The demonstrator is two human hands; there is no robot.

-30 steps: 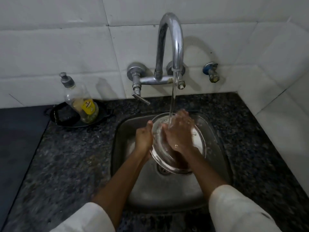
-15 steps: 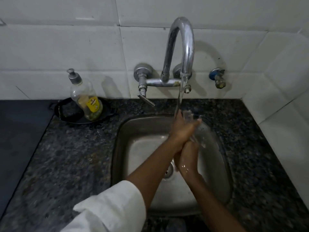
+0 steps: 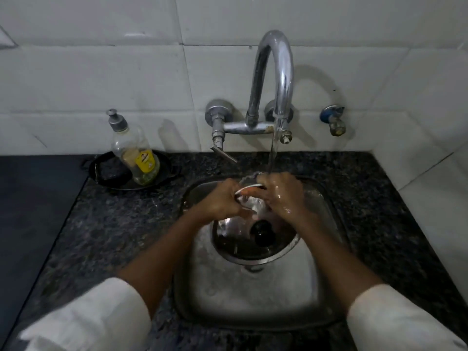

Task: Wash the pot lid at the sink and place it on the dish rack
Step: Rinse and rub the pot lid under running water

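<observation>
The pot lid is glass with a steel rim and a black knob. It hangs tilted over the steel sink, knob side towards me. My left hand grips its far rim from the left. My right hand, wet, holds the far rim from the right. Water from the curved tap falls onto the lid's top edge between my hands. The dish rack is out of view.
A soap pump bottle stands in a black dish on the dark granite counter, left of the sink. A second small valve sticks out of the white tiled wall at right. The tap lever points down-right.
The lid has turned from edge-on under the stream to knob side facing me. My hands, pressed together at the right half a second ago, now sit apart on its far rim.
</observation>
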